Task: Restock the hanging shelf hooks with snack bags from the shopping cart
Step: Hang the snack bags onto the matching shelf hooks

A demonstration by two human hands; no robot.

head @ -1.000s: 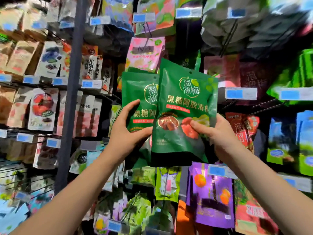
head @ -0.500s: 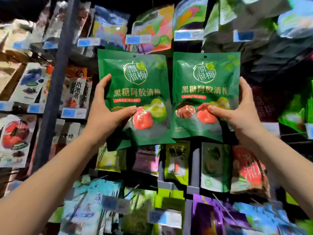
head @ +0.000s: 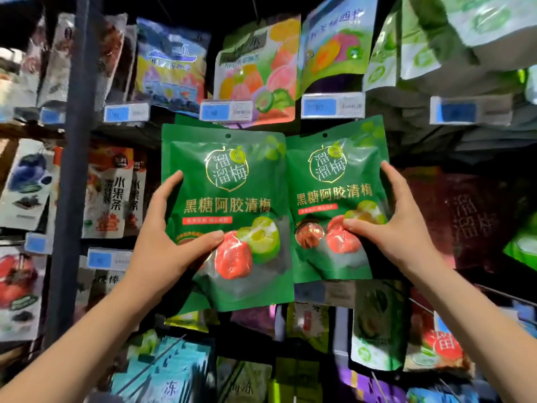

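Since a second ago: the two green bags, then overlapped in front of the chest, have been spread side by side and lifted up against the shelf face.

Left bag (head: 226,184): upright, front to camera, hang hole (head: 228,136) at the top edge, just under a blue tag (head: 225,110). Left hand (head: 171,242) grips its lower left side, thumb (head: 203,238) pressed across the front, fingers behind along the edge.

Right bag (head: 334,175): same kind, tilted slightly, its hole (head: 325,135) level with the other. Inner edges of the two bags meet. Right hand (head: 401,228) holds its right side the same way, thumb (head: 357,225) on the printed fruit, fingers behind.

Cannot tell whether either hole is on a hook.

Around: a pastel fruit bag (head: 258,68) hangs above the tags; a second tag (head: 332,105) sits over the right bag. A dark post (head: 75,170) runs up the left; white fruit-strip packs (head: 113,193) hang between it and the left hand. A maroon pack (head: 465,216) hangs beyond the right hand. More packs below, blurred.
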